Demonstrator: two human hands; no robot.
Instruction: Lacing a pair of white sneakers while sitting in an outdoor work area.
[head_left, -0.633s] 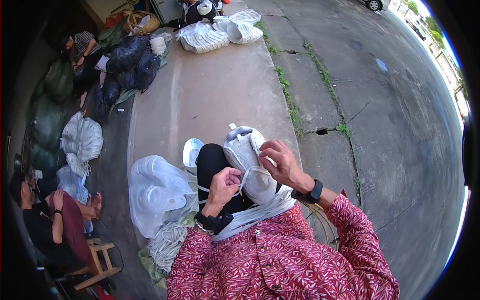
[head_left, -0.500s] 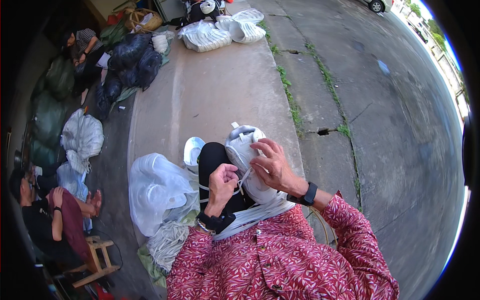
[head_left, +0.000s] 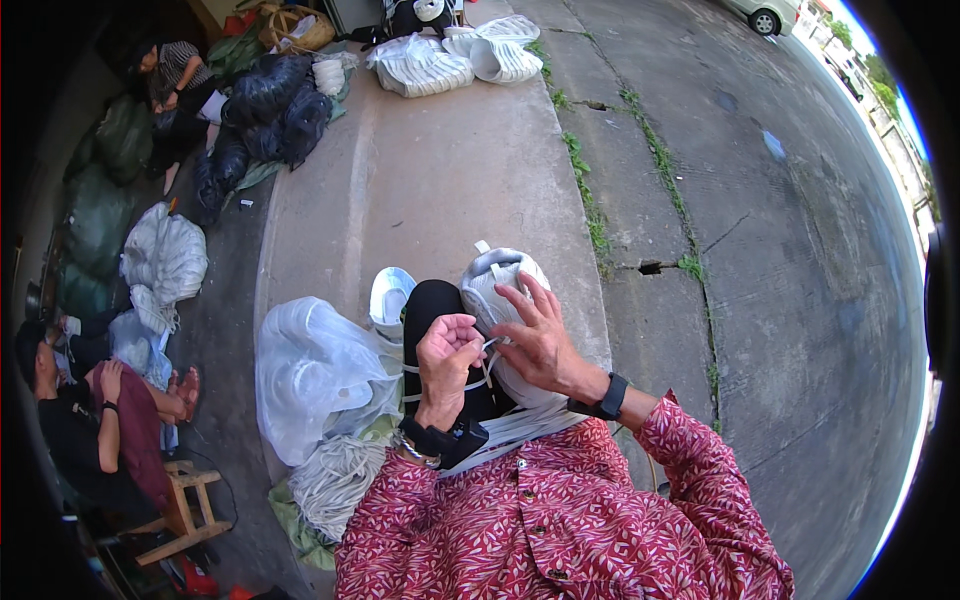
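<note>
Evidently the white shoe [head_left: 487,303], heel pointing away from the body, sits just right of a bent black-trousered knee [head_left: 431,305]. Over the shoe's right side, the right hand [head_left: 540,342] has its fingers loosely spread; just left of the shoe, the left hand [head_left: 446,360] is curled, seeming to pinch the thin white lace [head_left: 488,344]. Good handling would mean bracing the shoe, gripping the lace near its end and drawing it evenly, untwisted. The shoe's eyelets are mostly covered by the right hand; whether that pinches the lace, I cannot tell. The lace's tip is too small to make out.
</note>
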